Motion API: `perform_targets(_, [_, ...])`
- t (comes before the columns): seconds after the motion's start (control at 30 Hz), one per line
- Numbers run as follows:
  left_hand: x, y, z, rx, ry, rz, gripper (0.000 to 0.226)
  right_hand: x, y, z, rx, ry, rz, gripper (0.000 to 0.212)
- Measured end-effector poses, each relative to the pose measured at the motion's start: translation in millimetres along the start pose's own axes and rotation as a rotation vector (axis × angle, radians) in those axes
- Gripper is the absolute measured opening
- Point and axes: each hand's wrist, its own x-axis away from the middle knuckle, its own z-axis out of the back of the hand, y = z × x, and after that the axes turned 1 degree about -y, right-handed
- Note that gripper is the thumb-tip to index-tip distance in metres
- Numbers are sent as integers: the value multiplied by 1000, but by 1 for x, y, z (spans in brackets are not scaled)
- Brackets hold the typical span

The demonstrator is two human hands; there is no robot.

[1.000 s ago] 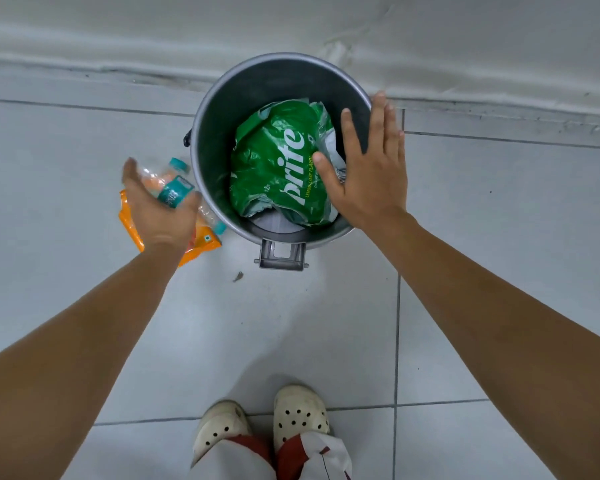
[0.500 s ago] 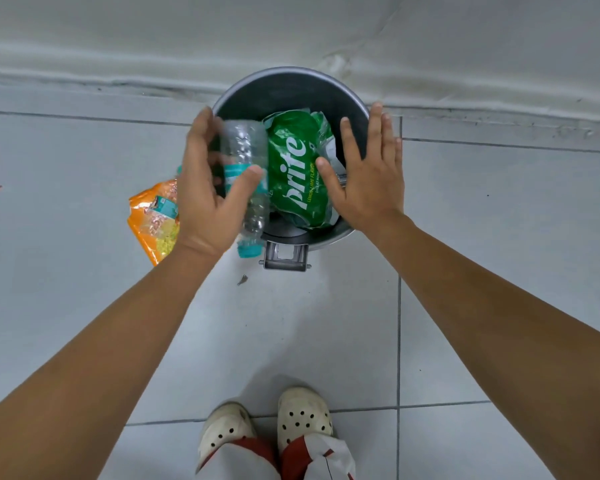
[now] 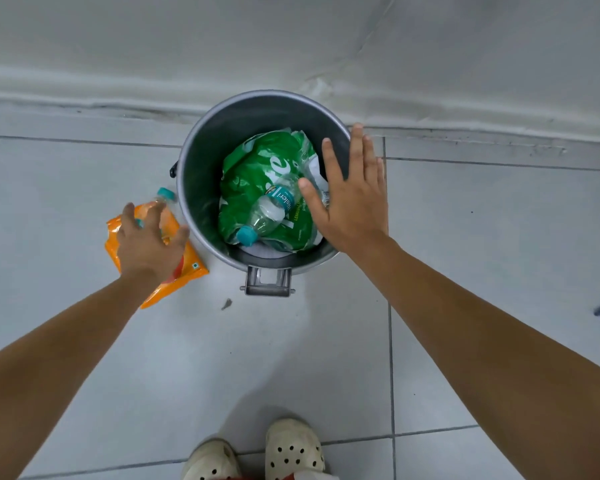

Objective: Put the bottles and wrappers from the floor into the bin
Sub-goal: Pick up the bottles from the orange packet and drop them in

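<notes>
Fingers of the right hand spread flat, empty, over the grey bin's right rim. Inside, a clear water bottle lies diagonally on a green Sprite wrapper, teal cap toward the lower left. Left hand hovers splayed, gripping nothing, above a second bottle and an orange wrapper on the floor tiles, just beside the bin.
</notes>
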Motion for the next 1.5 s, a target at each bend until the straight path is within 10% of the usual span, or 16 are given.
perform_targets(0.37, [-45,-31,-11,-289,-313,63,51,0,1,0,-14,13,9,73])
perform_targets(0.8, [22,43,37,826,428,-213,73,0,1,-1,-2,-4,-12,75])
perform_targets(1.13, [62,111,62,623,356,-575,77,0,-1,2,-20,-21,-25,77])
perform_targets(1.5, [29,15,3,559,394,18,33,0,1,0,-27,-16,-10,74])
